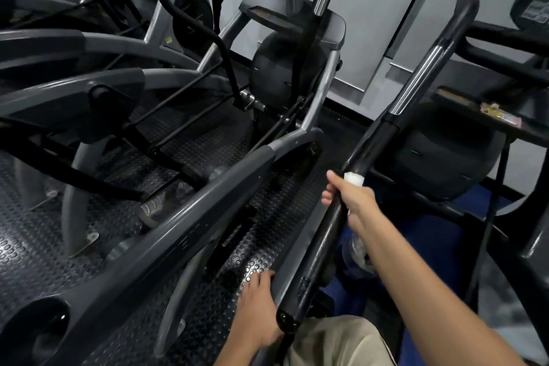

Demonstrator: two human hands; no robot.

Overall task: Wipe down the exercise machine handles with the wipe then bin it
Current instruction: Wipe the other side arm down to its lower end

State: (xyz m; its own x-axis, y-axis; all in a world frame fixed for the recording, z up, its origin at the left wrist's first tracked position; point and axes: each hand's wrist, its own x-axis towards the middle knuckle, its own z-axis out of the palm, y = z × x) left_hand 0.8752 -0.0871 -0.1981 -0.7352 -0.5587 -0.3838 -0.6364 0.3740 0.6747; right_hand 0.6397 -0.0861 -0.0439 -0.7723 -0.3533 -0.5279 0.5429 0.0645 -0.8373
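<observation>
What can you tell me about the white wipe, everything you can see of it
The wipe is white and looks like thin, damp paper or cloth. Only a small bunched part shows, wrapped around the black handle above the right hand; a sliver shows below the fingers. The rest is hidden in the closed grip. It sits partway up the slanted handle, below the chrome section. The left hand does not touch it.

Gym room w/ dim, cool light. Black rubber floor mat [41, 249], studded w/ round dots. Pale grey wall [371, 24] at back, darker vertical strip on it. Blue flooring [439, 249] to the right, under a 2nd machine [445, 154].
</observation>
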